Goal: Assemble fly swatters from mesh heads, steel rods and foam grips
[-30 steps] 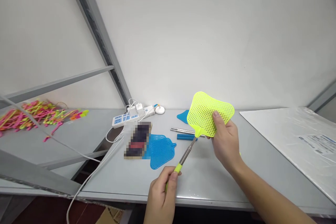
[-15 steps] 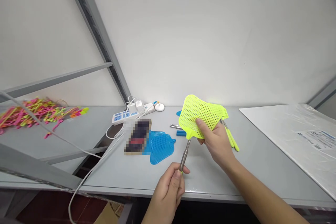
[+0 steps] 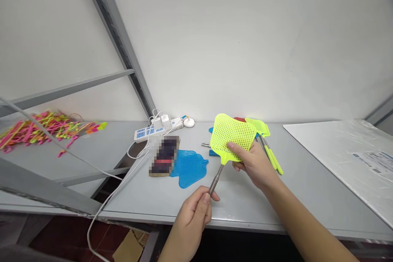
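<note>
My right hand grips the perforated yellow-green head of a fly swatter, thumb on its near face. The swatter's metal telescopic rod runs down from the head into my left hand, whose fingers are closed around its lower part; the handle is hidden in that hand. Two blue swatter heads lie overlapped on the table, left of the held one. Behind my right hand rest more yellow-green swatters with handles. Partly covered by the held head are a blue handle and a metal rod.
A white power strip with plugs and cables stands at the back left, beside a round white device. A pixelated box-like item touches the blue heads. A white wrapped panel lies right. Colourful strips are heaped far left, past a metal post.
The camera view has shifted slightly. Both hands keep their hold on the swatter, and the head has turned a little, showing more of the swatters and a red piece behind it.
</note>
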Available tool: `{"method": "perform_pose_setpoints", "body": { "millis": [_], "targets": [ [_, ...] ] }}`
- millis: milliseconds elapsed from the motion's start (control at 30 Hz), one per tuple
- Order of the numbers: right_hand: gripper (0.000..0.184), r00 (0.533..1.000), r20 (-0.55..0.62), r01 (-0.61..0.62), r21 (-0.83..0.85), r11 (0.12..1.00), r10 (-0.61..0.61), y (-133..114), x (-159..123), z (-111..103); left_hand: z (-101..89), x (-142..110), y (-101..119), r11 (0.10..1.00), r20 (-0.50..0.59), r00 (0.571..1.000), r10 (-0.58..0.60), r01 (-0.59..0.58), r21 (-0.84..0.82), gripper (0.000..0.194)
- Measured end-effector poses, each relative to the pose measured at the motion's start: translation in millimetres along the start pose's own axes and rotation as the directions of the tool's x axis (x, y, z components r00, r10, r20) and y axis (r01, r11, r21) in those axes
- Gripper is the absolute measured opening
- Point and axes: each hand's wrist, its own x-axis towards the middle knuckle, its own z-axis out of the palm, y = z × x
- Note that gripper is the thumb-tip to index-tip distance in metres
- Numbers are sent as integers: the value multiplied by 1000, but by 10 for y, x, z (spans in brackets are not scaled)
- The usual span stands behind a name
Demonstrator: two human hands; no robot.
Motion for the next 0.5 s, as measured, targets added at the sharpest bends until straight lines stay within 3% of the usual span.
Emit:
{"method": "perform_pose_setpoints", "body": {
  "millis": [133,200,267,333,433,500],
  "targets": [
    [32,995,-86,-45,39,998,48,92,-16,26,-9,-49,42,955,-167,981,103,-50,293,40],
    [32,994,-103,-25,-9,1000,24,102,-28,19,-20,-78,49,941,-178,977,120,-55,335,38],
    [31,998,-70,-10,-55,998,6,89,-38,5,-23,-94,36,973,-110,990,82,-56,224,39],
    [31,1000,-23,-18,-46,999,17,69,-45,-5,-6,-86,4,1000,3,1000,22,-22,-3,40],
    [29,998,39,-45,-17,999,45,58,-52,7,52,-37,-47,949,125,992,-16,54,-311,40],
    [29,995,78,-59,-22,998,60,74,-64,38,88,0,-63,905,154,988,-4,69,-419,39]
  ]
}}
